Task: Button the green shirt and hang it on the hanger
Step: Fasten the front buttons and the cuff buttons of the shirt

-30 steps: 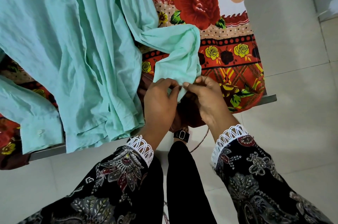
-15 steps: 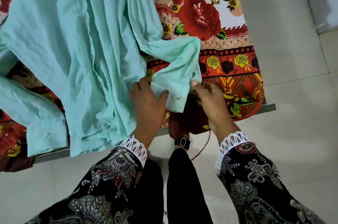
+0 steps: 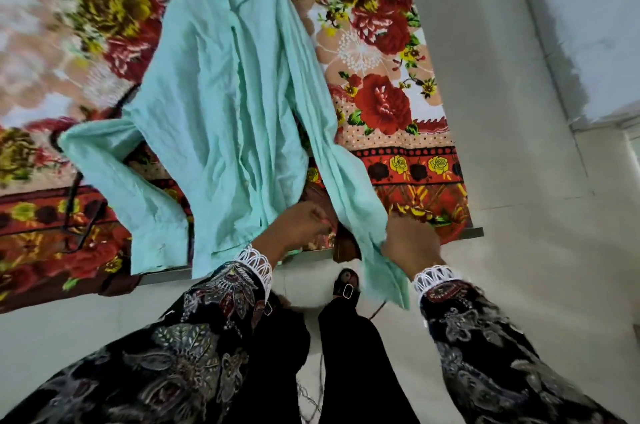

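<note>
Green shirt (image 3: 221,105) crinkled on floral blanket (image 3: 398,105), left hand (image 3: 298,222) pinching hem, right hand (image 3: 410,243) gripping sleeve.

No readable text, label, brand, number or sign anywhere: none on the green shirt (image 3: 221,105), none on the floral bedsheet (image 3: 398,94).

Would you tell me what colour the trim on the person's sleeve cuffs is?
White openwork lace trim on dark floral-print sleeves, shown in the head view.
</note>
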